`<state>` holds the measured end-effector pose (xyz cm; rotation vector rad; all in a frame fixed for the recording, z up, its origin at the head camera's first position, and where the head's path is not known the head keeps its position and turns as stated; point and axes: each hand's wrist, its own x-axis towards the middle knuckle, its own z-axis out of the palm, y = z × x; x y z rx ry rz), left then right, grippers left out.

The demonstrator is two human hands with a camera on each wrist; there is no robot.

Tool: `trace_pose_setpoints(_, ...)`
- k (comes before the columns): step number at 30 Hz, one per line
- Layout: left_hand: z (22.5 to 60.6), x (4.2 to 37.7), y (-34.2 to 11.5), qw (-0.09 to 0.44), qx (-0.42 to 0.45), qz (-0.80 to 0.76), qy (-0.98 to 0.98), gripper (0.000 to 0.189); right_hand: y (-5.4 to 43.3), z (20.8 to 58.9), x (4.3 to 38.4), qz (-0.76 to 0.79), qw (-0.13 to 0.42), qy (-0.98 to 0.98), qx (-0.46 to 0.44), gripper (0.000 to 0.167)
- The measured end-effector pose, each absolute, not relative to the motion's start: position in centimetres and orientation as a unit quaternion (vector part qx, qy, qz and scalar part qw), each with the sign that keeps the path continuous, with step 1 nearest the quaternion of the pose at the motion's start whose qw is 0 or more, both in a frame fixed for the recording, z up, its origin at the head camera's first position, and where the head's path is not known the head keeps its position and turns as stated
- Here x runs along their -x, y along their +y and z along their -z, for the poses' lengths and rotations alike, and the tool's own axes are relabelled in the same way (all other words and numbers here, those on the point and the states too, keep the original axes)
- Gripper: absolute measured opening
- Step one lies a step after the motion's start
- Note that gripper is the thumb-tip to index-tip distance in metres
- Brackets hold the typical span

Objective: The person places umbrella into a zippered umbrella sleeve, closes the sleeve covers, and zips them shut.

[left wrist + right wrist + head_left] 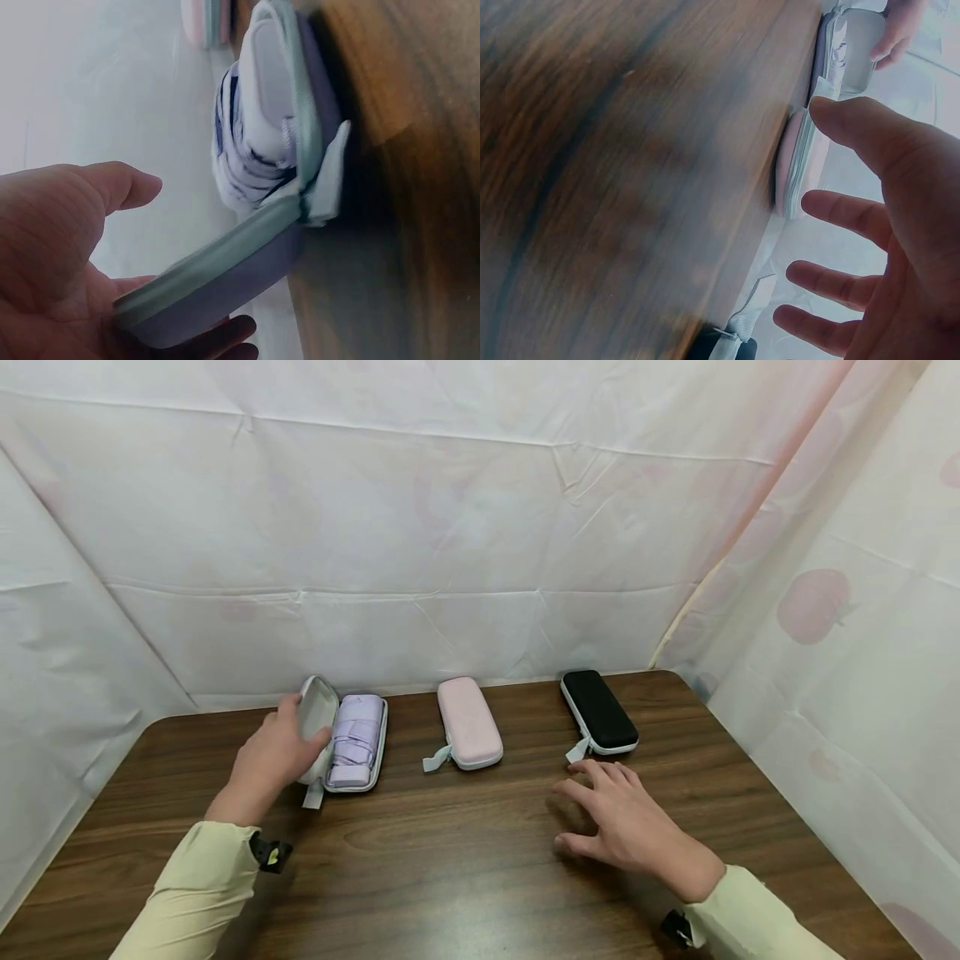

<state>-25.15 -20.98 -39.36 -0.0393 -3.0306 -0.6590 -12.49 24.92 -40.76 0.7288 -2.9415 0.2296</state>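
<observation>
At the left of the table stands a zip case with its lid swung open to the left. Inside lies what looks like a folded lavender umbrella with a strap wound about it. My left hand is at the lid, its fingers behind the outer side. In the left wrist view the thumb stands away from the lid. My right hand hovers over the table, holding nothing, fingers spread, just in front of a closed black zip case and its grey pull tab.
Between the two hands a closed pink zip case lies near the table's back edge, its grey tab pointing left. A white curtain hangs behind the brown wooden table, and another printed with strawberries hangs at the right.
</observation>
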Motion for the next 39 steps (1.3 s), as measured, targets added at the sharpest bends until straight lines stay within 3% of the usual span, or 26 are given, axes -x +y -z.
trace_pose_setpoints(9,39.1,25.0,-19.1,0.009,0.033,0.207,-0.978,0.083,25.0,40.7,12.5,-0.076,0.055,-0.966,-0.24,0.059)
trace_pose_setpoints(18,40.0,24.8,-16.0,0.056,0.06,0.186,-0.979,0.076,25.2,40.7,12.3,-0.074,0.063,-0.966,-0.239,0.058)
trace_pose_setpoints(29,40.9,24.6,-14.1,0.076,0.089,0.116,-0.986,0.066,25.5,41.0,12.4,-0.076,0.057,-0.968,-0.234,0.058)
trace_pose_setpoints(39,42.7,24.2,-13.7,0.164,0.102,0.075,-0.978,0.066,25.5,41.0,12.3,-0.072,0.049,-0.969,-0.232,0.058)
